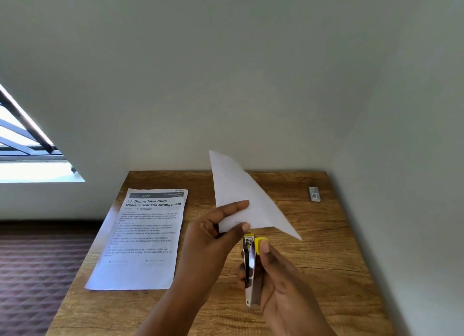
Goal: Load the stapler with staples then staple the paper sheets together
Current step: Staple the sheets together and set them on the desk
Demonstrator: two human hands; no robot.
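The left hand point(213, 237) pinches a thin white paper point(241, 197) by its lower corner and holds it up above the wooden table point(313, 260). The paper looks like a pointy triangle from here. The right hand point(281, 280) grips a shiny metal stapler point(249, 268) with yellow plastic parts, thumb on the yellow top. Its front end sits just under the pinched corner. A printed sheet point(140, 240) lies flat on the left. A small gray box point(314, 194) sits far back on the right.

the printed sheet point(140, 237) on the table reads "2939" and "dining table cloth replacement and arrangement".
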